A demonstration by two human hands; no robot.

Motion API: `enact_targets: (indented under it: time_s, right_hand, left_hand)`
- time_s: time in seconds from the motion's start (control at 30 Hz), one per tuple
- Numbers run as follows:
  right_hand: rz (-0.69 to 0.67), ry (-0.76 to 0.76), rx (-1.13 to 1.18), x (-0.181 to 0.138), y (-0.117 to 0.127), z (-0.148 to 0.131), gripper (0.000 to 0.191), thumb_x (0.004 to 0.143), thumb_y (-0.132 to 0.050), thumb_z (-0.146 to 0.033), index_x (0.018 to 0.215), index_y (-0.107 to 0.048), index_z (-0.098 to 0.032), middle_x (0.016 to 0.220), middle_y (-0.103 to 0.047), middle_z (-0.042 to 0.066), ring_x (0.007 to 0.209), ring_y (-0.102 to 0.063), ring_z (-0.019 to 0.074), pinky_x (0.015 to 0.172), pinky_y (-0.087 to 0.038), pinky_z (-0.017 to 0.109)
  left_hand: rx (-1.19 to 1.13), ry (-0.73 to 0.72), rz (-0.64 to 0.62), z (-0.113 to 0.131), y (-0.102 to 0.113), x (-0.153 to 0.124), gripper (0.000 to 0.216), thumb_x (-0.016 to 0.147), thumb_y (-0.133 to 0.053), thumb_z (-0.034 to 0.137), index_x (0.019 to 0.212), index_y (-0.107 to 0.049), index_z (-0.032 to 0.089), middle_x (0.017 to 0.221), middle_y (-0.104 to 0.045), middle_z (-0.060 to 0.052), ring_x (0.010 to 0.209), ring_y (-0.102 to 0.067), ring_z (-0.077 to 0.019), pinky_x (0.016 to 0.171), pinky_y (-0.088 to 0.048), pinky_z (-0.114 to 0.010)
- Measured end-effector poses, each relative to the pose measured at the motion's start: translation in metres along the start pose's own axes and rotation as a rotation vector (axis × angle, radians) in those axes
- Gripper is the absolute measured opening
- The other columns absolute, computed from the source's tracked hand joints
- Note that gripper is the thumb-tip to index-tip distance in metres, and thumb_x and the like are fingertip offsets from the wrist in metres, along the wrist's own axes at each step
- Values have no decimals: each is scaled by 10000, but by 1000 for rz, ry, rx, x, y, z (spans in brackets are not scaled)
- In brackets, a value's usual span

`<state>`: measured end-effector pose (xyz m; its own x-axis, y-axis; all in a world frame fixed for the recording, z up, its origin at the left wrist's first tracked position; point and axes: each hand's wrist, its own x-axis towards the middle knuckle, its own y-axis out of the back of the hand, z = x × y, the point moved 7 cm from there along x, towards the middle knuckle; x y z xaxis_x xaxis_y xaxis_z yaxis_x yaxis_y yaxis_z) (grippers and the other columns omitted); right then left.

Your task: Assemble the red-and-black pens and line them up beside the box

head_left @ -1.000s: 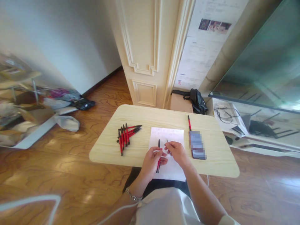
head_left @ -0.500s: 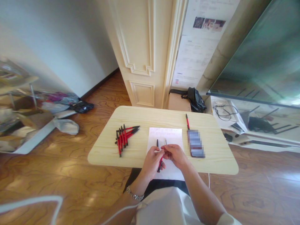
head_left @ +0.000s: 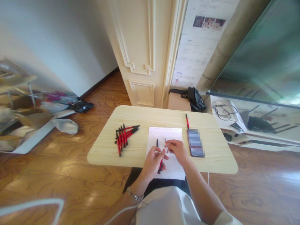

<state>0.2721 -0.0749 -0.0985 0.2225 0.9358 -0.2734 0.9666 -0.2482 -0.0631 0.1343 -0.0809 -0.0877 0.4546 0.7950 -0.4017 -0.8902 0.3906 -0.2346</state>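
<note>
My left hand (head_left: pixel 154 159), closed, grips a red and black pen (head_left: pixel 160 168). One black end shows above the fingers and a red and black end below them. Between the fingertips of my right hand (head_left: pixel 176 150) is a thin dark stick (head_left: pixel 167 148), which looks like a pen refill, held roughly upright beside my left fingers. Both hands are over a white sheet of paper (head_left: pixel 172 173) with faint writing along its top.
Several red and black pens (head_left: pixel 122 137) lie in a pile on the left of the wooden table (head_left: pixel 103 156). To the right are a phone (head_left: pixel 196 143) and another pen (head_left: pixel 187 120) above it. A black bag (head_left: pixel 196 99) sits beyond the far edge.
My right hand has moved slightly right and up, away from my left hand, drawing the thin stick with it. A gap now shows between the hands. The left keeps its pen.
</note>
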Motion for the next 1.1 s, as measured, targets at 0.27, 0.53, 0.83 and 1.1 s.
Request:
enact_targets:
  time_s: [0.27,0.53,0.83,1.1]
  right_hand:
    - [170,163,-817,11,15,-18,185,821,-512,-238,819,-690,-183,798,-680,51,760,-597,160,693,-391,253]
    - [227,182,-878,10,13,-20,198,838,-499,-256,850,-683,-185,859,-665,63,786,-590,167,725,-399,256]
    - [12,201,-449,-33,-3,-35,161,778,-594,-308,898,-625,-205,855,-675,23,748,-605,150,627,-443,249]
    - [5,176,-412,-44,-11,-33,150,798,-572,-310,883,-634,-203,791,-687,26,700,-618,151,625,-457,262]
  left_hand:
    - [-60,-38,0,3,6,-2,467,778,-592,523,1074,-468,185,898,-678,-82,497,-639,-133,460,-497,-250]
    - [-101,-51,90,11,9,-1,414,763,-629,504,965,-541,153,919,-700,-127,647,-684,-177,604,-546,-300]
    - [31,-251,116,18,14,11,312,781,-640,412,945,-627,146,956,-699,-97,926,-643,-217,820,-484,-316]
    - [29,-253,138,25,7,10,307,740,-683,373,972,-680,171,1005,-703,-83,958,-643,-233,842,-480,-312]
